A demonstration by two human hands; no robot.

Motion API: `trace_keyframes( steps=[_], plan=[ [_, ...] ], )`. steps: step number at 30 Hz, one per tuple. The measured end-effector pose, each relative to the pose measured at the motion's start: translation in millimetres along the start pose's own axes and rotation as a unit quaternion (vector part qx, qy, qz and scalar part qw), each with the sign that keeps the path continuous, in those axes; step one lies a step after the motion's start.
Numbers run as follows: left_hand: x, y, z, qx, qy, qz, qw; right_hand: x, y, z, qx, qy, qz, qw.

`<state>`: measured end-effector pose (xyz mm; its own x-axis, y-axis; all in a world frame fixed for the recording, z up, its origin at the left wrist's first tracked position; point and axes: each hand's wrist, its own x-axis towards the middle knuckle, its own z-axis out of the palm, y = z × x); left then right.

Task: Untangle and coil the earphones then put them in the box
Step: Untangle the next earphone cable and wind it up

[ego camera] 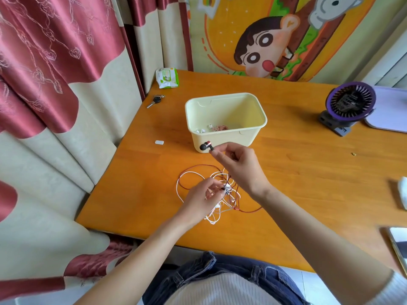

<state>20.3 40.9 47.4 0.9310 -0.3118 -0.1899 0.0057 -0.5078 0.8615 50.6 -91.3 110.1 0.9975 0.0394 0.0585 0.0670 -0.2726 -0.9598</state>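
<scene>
R hand (240, 166) pinches earbud (206, 147) by stem, axis level, tip pointing left; L hand (203, 195) pinches cord tangle (229, 189) on worktop (308, 172).

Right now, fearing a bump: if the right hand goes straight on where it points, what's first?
Probably the near wall of the box, just past the earbud the right hand pinches; depth unclear.

The person wears a white ribbed knit top (222, 291) and dark blue denim jeans (198, 276) with stitched seams. A sleeve (389, 290) of the same white ribbed knit covers the right upper arm. Both forearms, the left hand (202, 199) and the right hand (240, 166) are bare.
</scene>
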Motion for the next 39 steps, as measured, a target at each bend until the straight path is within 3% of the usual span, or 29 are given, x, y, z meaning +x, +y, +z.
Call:
trace_keyframes(
  steps=[3, 5, 10, 17, 21, 26, 31, 36, 39],
  plan=[
    [2, 0, 1, 0.0, 0.024, 0.006, 1.0, 3, -1, -8, -0.009, 0.013, -0.001, 1.0],
    [2, 0, -3, -0.023, 0.047, -0.001, 0.999, 4, 4, -15, -0.073, 0.006, -0.003, 0.997],
    [3, -8, -17, -0.036, 0.065, -0.02, 0.997, -4, 28, -21, -0.246, -0.121, 0.054, 0.96],
    [5, -7, -19, -0.012, 0.075, -0.023, 0.997, -15, 33, -16, -0.262, -0.23, 0.074, 0.934],
    [2, -1, -22, -0.081, 0.047, -0.067, 0.993, -14, 34, -20, -0.252, -0.22, 0.079, 0.939],
    [2, 4, -28, -0.161, 0.058, -0.125, 0.977, -19, 31, -19, -0.192, -0.267, 0.064, 0.942],
    [1, -7, -32, -0.196, 0.101, -0.175, 0.96, -19, 34, -18, -0.198, -0.219, 0.057, 0.954],
    [-6, -2, -29, -0.154, 0.031, -0.144, 0.977, -17, 38, -14, -0.216, -0.127, 0.03, 0.968],
    [-8, -3, -26, -0.171, 0.028, -0.133, 0.976, -17, 34, -12, -0.189, -0.121, 0.032, 0.974]
  ],
)
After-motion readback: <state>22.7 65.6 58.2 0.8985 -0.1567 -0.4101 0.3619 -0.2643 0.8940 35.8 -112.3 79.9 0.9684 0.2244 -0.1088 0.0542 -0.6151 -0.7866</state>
